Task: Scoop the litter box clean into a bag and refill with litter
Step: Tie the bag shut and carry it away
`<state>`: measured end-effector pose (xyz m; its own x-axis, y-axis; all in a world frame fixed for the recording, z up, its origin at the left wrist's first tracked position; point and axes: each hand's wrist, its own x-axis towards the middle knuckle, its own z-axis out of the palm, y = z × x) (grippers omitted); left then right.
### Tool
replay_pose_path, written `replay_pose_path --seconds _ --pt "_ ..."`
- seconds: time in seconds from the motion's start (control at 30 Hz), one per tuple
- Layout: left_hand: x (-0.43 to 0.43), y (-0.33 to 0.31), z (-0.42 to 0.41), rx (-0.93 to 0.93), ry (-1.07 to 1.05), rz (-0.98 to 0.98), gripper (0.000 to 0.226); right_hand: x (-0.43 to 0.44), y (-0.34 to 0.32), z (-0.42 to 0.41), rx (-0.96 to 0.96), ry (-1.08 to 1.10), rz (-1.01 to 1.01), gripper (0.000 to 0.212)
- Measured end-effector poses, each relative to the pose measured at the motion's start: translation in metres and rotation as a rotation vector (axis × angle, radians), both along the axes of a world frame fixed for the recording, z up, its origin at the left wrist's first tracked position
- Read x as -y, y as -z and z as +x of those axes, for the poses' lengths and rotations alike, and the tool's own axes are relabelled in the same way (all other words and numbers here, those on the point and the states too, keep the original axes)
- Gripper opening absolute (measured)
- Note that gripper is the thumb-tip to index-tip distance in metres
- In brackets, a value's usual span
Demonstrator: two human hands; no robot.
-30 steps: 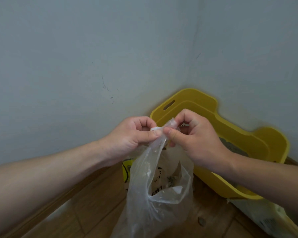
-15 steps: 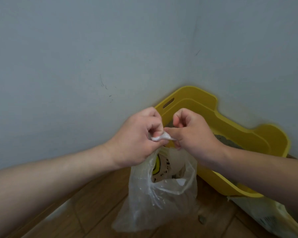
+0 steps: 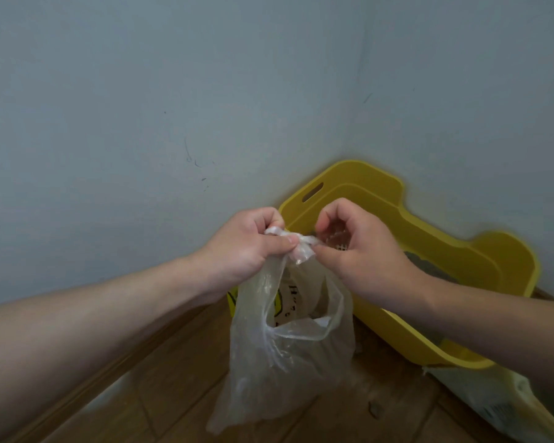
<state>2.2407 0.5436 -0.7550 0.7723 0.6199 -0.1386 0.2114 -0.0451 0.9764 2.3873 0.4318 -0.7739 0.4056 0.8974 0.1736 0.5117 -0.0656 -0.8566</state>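
A clear plastic bag (image 3: 279, 362) hangs in front of me, its twisted handles pinched between both hands above the floor. My left hand (image 3: 243, 251) grips one handle end in a fist. My right hand (image 3: 355, 247) pinches the other end with thumb and fingers. The two ends cross in a small knot between my thumbs. Behind the bag stands the yellow litter box (image 3: 480, 260) in the corner of the room, with grey litter (image 3: 429, 270) showing past my right wrist. A litter bag (image 3: 506, 407), pale with a yellow edge, lies at the lower right.
Grey walls meet in a corner right behind the litter box. The floor (image 3: 160, 398) is wooden, with a few crumbs (image 3: 375, 409) on it. A yellow printed package (image 3: 234, 298) shows behind the plastic bag.
My hands turned and pulled slightly apart, drawing the twisted bag handles tight between them. The bag has stayed hanging in about the same place.
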Motion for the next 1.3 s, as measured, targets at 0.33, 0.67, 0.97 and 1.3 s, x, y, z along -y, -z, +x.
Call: replay_pose_path --seconds 0.33,0.67,0.97,1.3 --pt "0.001 0.002 0.002 0.08 -0.069 -0.242 0.032 0.007 0.002 -0.008 -0.235 -0.114 0.016 0.027" --pt "-0.001 0.007 -0.002 0.146 -0.08 0.125 0.026 0.006 0.0 0.004 -0.117 0.005 0.053 0.022" --pt "-0.031 0.028 -0.018 -0.055 -0.393 0.579 0.032 0.017 0.01 0.036 0.019 0.137 -0.05 0.028" --pt "-0.034 0.06 -0.025 -0.208 -0.485 0.64 0.031 0.03 0.026 0.064 0.167 0.221 -0.15 0.027"
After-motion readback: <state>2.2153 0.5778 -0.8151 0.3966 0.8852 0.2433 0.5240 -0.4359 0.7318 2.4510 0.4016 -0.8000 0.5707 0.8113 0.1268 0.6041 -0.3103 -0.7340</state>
